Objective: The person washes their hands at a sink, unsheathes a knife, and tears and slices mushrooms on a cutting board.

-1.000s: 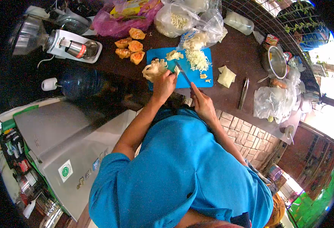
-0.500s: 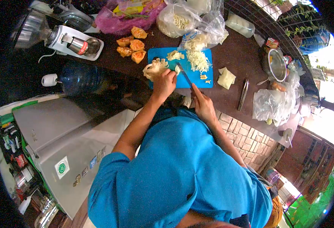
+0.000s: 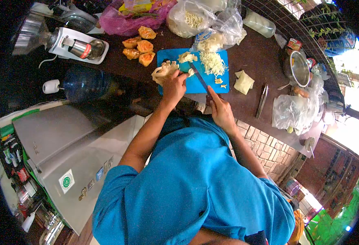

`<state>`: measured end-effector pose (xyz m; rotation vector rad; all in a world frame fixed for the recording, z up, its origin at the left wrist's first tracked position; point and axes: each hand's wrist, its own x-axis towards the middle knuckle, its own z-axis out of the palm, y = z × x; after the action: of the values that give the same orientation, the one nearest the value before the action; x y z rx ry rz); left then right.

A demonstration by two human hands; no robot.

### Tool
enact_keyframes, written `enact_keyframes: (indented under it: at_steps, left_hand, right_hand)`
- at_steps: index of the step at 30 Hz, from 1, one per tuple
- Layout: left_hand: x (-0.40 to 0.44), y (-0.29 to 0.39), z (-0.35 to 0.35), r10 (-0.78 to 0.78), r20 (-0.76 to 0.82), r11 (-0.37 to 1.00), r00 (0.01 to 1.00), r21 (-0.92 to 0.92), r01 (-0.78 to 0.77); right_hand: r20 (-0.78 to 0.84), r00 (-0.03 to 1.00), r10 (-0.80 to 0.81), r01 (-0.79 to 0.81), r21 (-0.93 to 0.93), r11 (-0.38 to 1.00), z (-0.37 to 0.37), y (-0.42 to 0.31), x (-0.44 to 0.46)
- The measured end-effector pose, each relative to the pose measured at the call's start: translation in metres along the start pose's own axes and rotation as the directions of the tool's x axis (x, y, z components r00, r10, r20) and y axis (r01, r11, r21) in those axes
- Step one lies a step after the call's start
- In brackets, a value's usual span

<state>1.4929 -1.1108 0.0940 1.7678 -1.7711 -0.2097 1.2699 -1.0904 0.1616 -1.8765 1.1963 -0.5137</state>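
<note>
The slim knife (image 3: 197, 74) slants, tip toward eleven o'clock. At its nine o'clock lies a pale, ruffled clump (image 3: 163, 72), a small pale piece (image 3: 191, 72) between.

Smooth plastic board (image 3: 195, 86), metal bowl (image 3: 301, 70) — glossy

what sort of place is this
Most likely a kitchen: a knife in the right hand, shredded food on a blue cutting board, and what looks like a fridge.
</note>
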Motion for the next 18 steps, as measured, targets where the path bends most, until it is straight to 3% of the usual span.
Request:
enact_keyframes:
  at_steps: [5,11,13,18]
  left_hand:
    - [-0.003,-0.006,0.006,-0.111,0.060,0.990,0.992,-0.086,0.115]
    - [-0.002,-0.008,0.003,-0.047,0.040,0.992,0.998,-0.113,0.051]
    - [-0.003,-0.008,0.003,-0.033,0.029,0.995,0.999,-0.093,0.035]
    - [-0.005,-0.015,0.011,-0.041,0.021,0.995,0.999,-0.085,0.043]
  right_hand:
    - [0.047,0.999,0.005,-0.002,-0.069,0.998,0.002,0.005,0.001]
    - [0.089,0.990,-0.107,0.126,-0.239,0.963,-0.020,0.016,0.016]
    - [0.105,0.985,-0.137,0.156,-0.205,0.966,-0.033,0.012,0.021]
    - [0.294,0.952,-0.086,0.177,-0.296,0.939,-0.049,0.010,0.033]
